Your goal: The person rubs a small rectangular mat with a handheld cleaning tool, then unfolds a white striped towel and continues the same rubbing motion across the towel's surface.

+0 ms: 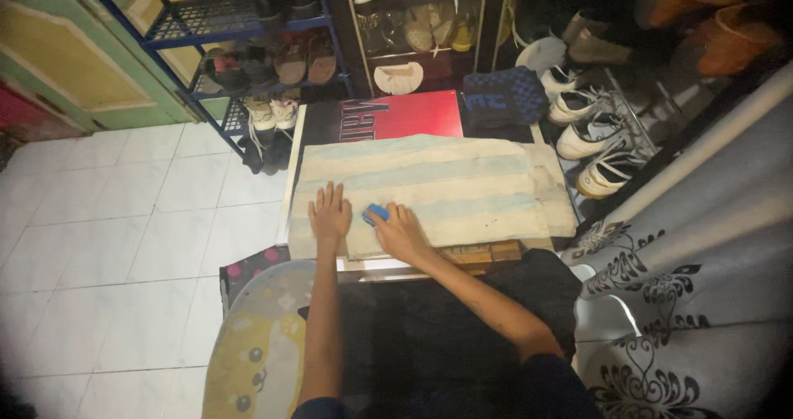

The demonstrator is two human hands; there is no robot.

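My left hand [330,213] lies flat, fingers spread, on the pale striped cloth [438,186]; beside it, my right hand [400,231] grasps a small blue block [374,213]. Beyond the cloth, shoe racks [239,23] hold sandals and sneakers.

Dim indoor scene, single head view. Brightest zone at left: white floor tiles [124,221] lit evenly, slightly washed out, mild sheen. Light apparently from upper left or overhead; falloff steep toward right and bottom. Pale striped cloth [438,184] moderately lit, detail readable. Red board [413,113] saturated, no glare. Shoe racks [273,39] at top murky, noisy, shelf contents half lost in shadow. Dark fabric [429,336] at bottom centre nearly black, no texture. Soft shadow under both forearms. Strong fisheye bending at edges; black vignette in corners. Slight overall softness, grain in dark areas; patterned curtain [686,303] at right blurred.
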